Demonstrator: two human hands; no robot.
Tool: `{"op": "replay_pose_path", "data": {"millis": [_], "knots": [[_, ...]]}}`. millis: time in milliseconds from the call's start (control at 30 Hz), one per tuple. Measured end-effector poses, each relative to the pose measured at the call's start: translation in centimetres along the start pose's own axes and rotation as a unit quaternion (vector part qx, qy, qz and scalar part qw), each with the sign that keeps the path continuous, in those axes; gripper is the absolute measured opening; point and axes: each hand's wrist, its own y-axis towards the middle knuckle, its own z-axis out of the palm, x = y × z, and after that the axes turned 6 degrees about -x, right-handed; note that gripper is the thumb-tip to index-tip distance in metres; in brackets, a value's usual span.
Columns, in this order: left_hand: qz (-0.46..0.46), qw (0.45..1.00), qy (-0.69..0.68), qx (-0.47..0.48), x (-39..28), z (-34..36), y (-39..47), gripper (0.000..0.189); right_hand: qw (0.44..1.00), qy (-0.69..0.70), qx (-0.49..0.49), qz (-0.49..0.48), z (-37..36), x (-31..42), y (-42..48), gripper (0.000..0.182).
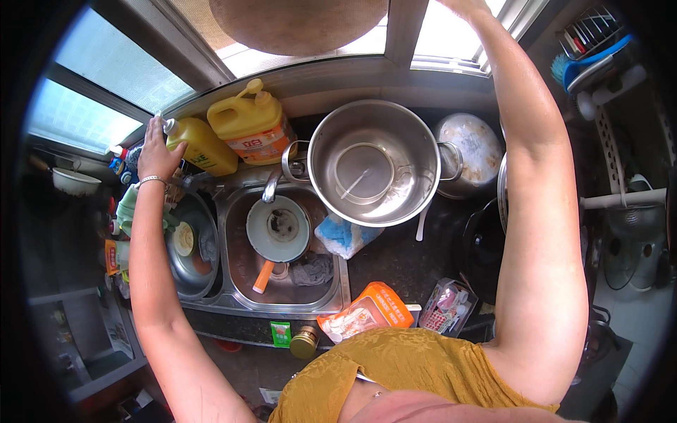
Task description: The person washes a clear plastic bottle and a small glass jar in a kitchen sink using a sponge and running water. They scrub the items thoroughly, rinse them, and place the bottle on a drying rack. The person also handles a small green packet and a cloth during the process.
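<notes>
My left hand (157,153) reaches to the far left, fingers stretched and thumb apart, beside the white pump of a yellow detergent bottle (203,148). Whether it touches the bottle or the window frame (135,103) behind, I cannot tell. My right arm stretches up to the sliding window (449,39). Only the base of my right hand (465,5) shows, and the top edge of the view cuts off its fingers. Between my arms a large two-handled stainless steel pot (415,193) stands on the dark counter (394,267).
The steel sink (240,285) holds an orange-handled pan (254,240) and a grey cloth (312,269) under the faucet (271,187). A second detergent jug (254,129), a blue-and-white cloth (344,235), an orange food bag (381,306) and a gold-lidded jar (304,343) stand around.
</notes>
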Motion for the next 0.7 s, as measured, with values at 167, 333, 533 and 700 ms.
{"op": "replay_pose_path", "data": {"millis": [167,333,533,700], "knots": [[0.004,1.000,0.001,-0.008,-0.1,0.3,0.2,0.080,0.995,-0.069,0.045,0.061,0.7,-3.5,-0.6,0.041],[0.007,1.000,-0.002,-0.004,-0.5,-0.1,0.1,0.081,0.978,-0.128,0.112,0.122,2.8,-6.2,-2.7,0.042],[0.003,1.000,0.004,-0.011,0.4,0.5,-0.2,0.080,0.978,-0.040,0.113,0.169,6.8,-8.0,-5.2,0.037],[0.028,0.999,-0.004,-0.040,-0.1,1.1,0.0,0.080,0.981,-0.048,0.031,0.188,16.1,-15.6,-3.9,0.031]]}}
